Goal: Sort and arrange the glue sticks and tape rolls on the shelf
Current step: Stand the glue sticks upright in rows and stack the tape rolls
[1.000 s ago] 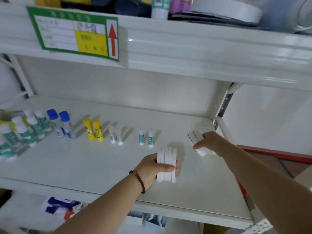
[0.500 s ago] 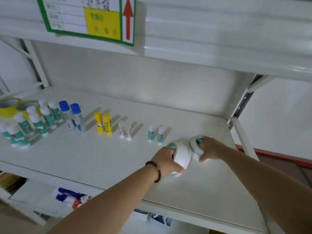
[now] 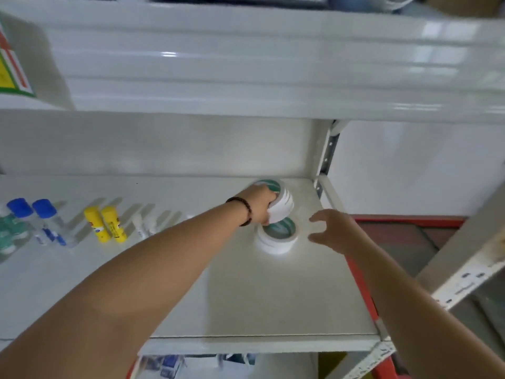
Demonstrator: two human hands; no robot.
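My left hand (image 3: 261,205) grips a stack of white tape rolls (image 3: 281,203) with green cores, tilted near the back right corner of the white shelf (image 3: 246,296). A second stack of white tape rolls (image 3: 277,240) lies flat just in front of it. My right hand (image 3: 332,231) hovers to the right of that flat stack, fingers spread and holding nothing. Glue sticks stand in pairs to the left: two yellow ones (image 3: 105,224), two blue-capped ones (image 3: 35,218), small white ones (image 3: 143,225).
Green-labelled glue sticks (image 3: 8,233) crowd the far left edge. The upper shelf's front beam (image 3: 273,64) hangs overhead with a green and yellow label (image 3: 11,72) at left. A metal upright (image 3: 328,151) bounds the right side.
The view swung right. My left hand carried its tape stack back toward the shelf's rear right corner. My right hand let go of its stack, which now lies flat, and drew away to the right.
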